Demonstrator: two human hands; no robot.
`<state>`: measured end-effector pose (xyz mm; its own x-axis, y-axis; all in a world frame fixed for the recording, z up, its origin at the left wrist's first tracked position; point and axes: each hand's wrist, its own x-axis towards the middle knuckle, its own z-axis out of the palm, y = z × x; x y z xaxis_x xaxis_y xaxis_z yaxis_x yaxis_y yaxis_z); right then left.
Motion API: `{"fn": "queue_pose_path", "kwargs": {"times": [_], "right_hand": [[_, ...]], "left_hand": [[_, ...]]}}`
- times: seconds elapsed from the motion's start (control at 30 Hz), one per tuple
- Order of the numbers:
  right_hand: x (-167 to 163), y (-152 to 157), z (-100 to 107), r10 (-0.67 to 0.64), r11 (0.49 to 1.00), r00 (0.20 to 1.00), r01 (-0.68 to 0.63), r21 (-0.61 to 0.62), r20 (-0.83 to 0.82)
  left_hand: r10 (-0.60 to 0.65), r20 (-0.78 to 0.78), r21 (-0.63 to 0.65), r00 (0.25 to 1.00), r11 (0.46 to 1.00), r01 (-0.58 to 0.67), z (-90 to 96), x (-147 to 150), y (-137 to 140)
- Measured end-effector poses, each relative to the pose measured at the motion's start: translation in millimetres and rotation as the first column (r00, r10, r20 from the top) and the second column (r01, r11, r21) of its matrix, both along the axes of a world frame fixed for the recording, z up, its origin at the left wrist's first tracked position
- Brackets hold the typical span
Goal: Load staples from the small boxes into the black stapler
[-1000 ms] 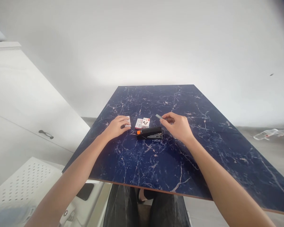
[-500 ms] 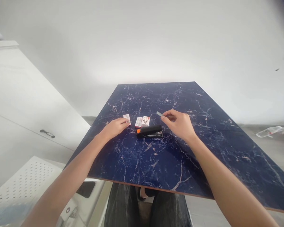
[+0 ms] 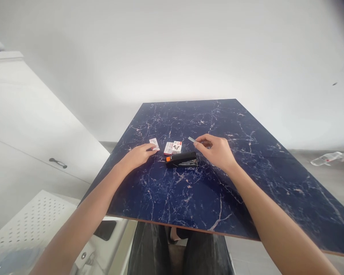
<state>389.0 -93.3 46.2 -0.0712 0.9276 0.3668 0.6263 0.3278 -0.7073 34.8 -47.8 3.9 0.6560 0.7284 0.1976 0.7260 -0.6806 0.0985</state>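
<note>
Between the thumb and fingers of my right hand [image 3: 216, 149] is a strip of staples [image 3: 191, 139], its grey end pointing left above the table. My left hand [image 3: 140, 154] pinches the near edge of a small white and pink staple box [image 3: 154, 143]. Two more small boxes lie together in the middle: a red and white box [image 3: 168, 148] and a white box with a stapler picture [image 3: 177, 146]. Just in front of them a black stapler [image 3: 182, 159] with an orange end lies across the table, between my hands.
The blue marbled table [image 3: 183, 198] ends at a wall at the back. At left stand a white cabinet [image 3: 46, 126] and a white perforated seat [image 3: 31, 217]. A clear plastic item [image 3: 326, 158] lies off to the right, beyond the table.
My right hand has shifted very slightly left with the staple strip. My left hand keeps its hold on the box, which has tilted a little.
</note>
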Motion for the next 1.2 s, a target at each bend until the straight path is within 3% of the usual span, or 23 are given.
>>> {"fn": "queue_pose_path", "kwargs": {"times": [0.37, 0.53, 0.7, 0.8, 1.07, 1.2], "right_hand": [[2, 1, -1, 0.017, 0.999, 1.000, -0.017, 0.035, 0.003], [2, 0, 1, 0.016, 0.999, 1.000, -0.016, 0.037, 0.003], [3, -1, 3, 0.017, 1.000, 1.000, -0.017, 0.019, -0.012], [4, 0, 4, 0.006, 1.000, 0.999, -0.006, 0.002, -0.036], [4, 3, 2, 0.006, 1.000, 0.999, -0.006, -0.007, -0.046], [6, 3, 2, 0.001, 1.000, 1.000, -0.002, -0.017, -0.024]], "left_hand": [[0.092, 0.276, -0.008, 0.957, 0.996, -0.093, -5.2, 3, -4], [0.120, 0.244, 0.091, 0.962, 0.985, -0.146, -7.2, 10, 1], [0.056, 0.174, 0.070, 0.983, 0.995, -0.069, -9.0, 12, 8], [0.099, 0.202, 0.089, 0.974, 0.989, -0.119, -7.8, 11, 14], [0.278, 0.222, -0.146, 0.935, 0.957, -0.250, -3.4, 12, 31], [0.220, 0.231, -0.150, 0.948, 0.971, -0.189, -1.4, 9, 25]]}}
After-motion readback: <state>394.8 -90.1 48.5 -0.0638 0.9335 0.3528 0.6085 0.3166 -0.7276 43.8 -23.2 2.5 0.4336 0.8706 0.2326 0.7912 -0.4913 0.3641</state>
